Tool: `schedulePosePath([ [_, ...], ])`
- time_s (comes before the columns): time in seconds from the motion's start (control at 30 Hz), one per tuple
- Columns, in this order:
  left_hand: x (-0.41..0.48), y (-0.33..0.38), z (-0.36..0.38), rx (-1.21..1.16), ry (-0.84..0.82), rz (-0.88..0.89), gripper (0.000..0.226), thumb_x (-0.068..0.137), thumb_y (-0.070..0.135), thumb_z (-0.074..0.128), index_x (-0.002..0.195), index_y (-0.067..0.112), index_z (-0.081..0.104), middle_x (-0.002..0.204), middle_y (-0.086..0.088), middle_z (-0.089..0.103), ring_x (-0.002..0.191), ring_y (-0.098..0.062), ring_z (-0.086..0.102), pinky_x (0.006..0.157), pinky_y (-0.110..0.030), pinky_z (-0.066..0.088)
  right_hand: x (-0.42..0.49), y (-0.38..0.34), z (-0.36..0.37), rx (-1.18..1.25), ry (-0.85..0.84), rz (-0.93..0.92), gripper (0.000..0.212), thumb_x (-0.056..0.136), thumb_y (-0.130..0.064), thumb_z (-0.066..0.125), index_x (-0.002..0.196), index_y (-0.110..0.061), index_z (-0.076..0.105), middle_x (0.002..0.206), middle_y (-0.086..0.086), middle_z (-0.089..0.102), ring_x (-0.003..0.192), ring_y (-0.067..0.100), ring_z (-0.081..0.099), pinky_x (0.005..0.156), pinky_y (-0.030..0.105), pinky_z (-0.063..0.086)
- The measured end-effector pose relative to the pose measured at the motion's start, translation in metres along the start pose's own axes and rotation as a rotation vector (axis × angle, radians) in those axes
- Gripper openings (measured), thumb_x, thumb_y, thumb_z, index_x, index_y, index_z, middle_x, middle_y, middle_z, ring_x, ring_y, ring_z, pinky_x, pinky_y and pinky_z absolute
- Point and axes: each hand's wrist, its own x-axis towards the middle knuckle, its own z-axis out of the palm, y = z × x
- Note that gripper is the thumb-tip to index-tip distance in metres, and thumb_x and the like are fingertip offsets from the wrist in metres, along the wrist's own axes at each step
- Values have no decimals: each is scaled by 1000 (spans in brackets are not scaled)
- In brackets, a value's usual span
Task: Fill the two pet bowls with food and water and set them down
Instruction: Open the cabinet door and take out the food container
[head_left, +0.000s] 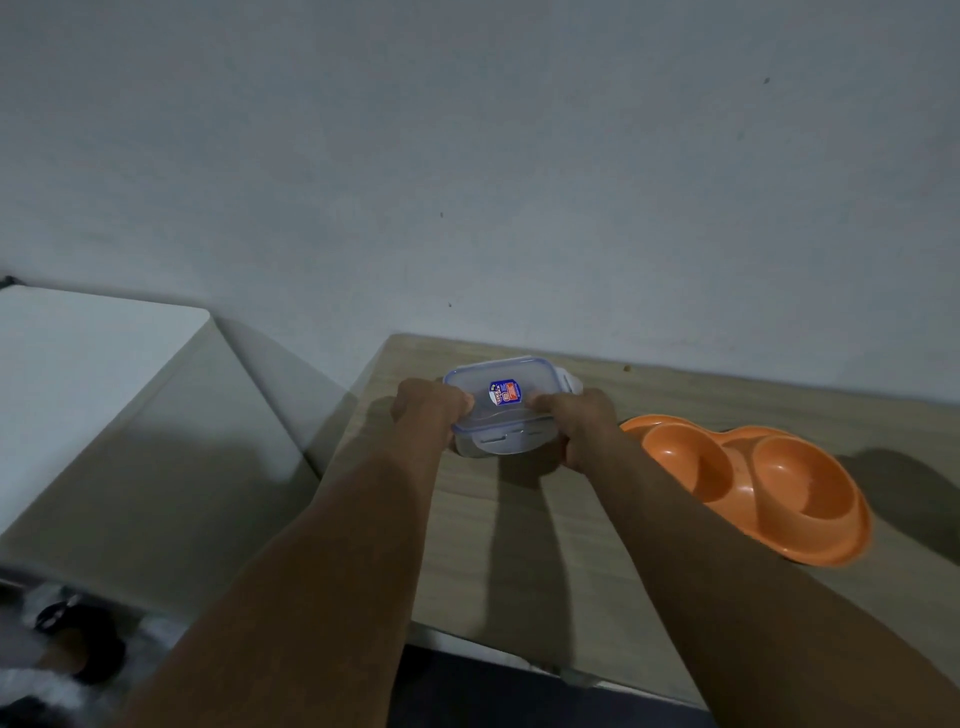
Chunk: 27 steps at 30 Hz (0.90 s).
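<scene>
Plastic container (501, 410), gripped between both hands (430, 410) (587, 423)

The container (506, 410) under my hands is clear, smooth plastic with a glossy paper sticker (503, 392). The double bowl (753, 483) is shiny orange plastic. The surface (519, 545) looks like matt wood grain.

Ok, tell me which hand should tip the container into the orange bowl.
Right, probably. The right hand grips the lidded container on the side nearest the orange bowl, which lies to its right; the left hand holds the far side and would have to cross.
</scene>
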Motion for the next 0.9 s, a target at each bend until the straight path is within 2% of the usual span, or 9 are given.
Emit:
schedulePosePath([
  [0.07, -2, 0, -1, 6, 17, 18, 51, 70, 14, 84, 116, 0, 64, 114, -19, 67, 100, -31, 68, 88, -44, 57, 0, -6, -1, -131, 32, -86, 65, 50, -16, 85, 109, -9, 58, 110, 17, 65, 98, 37, 66, 82, 51, 59],
  [0.2, -12, 0, -6, 123, 94, 131, 58, 67, 25, 88, 115, 2, 65, 116, -17, 68, 104, -35, 67, 84, -37, 56, -10, -17, -2, -460, 124, -206, 59, 60, -27, 84, 110, -10, 58, 112, 14, 63, 102, 35, 63, 85, 44, 56],
  [0.43, -35, 8, -29, 224, 109, 226, 59, 70, 25, 86, 118, 0, 62, 118, -18, 66, 107, -33, 66, 86, -38, 55, -25, -34, -26, -536, 99, -340, 41, 78, -34, 76, 102, -3, 66, 103, 19, 69, 94, 37, 66, 83, 46, 57],
  [0.5, -42, 3, -38, 247, 77, 214, 58, 66, 26, 88, 111, -2, 64, 109, -20, 70, 100, -32, 69, 80, -37, 57, -39, -38, -36, -546, 20, -328, 37, 77, -30, 79, 97, -3, 64, 92, 16, 67, 82, 31, 64, 71, 41, 55],
  [0.57, -53, -7, -45, 269, 32, 193, 46, 65, 22, 89, 97, -4, 67, 88, -20, 70, 79, -29, 71, 62, -31, 52, -54, -37, -47, -560, -73, -279, 34, 77, -23, 80, 96, 0, 64, 83, 15, 62, 69, 25, 58, 56, 33, 46],
  [0.67, -65, -26, -51, 286, -9, 139, 34, 67, 18, 89, 69, 1, 60, 57, -14, 56, 48, -20, 52, 51, -26, 42, -72, -31, -65, -628, -180, -187, 28, 77, -15, 81, 90, 1, 63, 76, 15, 59, 57, 19, 51, 52, 28, 40],
  [0.77, -77, -47, -49, 326, -77, 77, 36, 69, 18, 88, 60, 2, 57, 55, -13, 55, 50, -20, 48, 59, -31, 47, -78, -20, -80, -723, -246, -130, 27, 74, -15, 84, 75, -1, 61, 63, 13, 58, 51, 18, 49, 52, 27, 41],
  [0.83, -82, -61, -44, 333, -86, 56, 33, 68, 18, 89, 69, 1, 61, 65, -14, 61, 56, -22, 54, 65, -34, 54, -76, -7, -85, -788, -252, -108, 29, 72, -17, 86, 72, -2, 62, 62, 13, 58, 51, 19, 49, 53, 29, 43],
  [0.9, -88, -75, -40, 365, -83, 52, 34, 68, 18, 89, 80, -1, 63, 68, -15, 63, 56, -22, 56, 59, -31, 52, -75, 5, -88, -849, -241, -101, 31, 70, -18, 87, 76, -2, 62, 62, 14, 57, 47, 20, 50, 49, 26, 43],
])
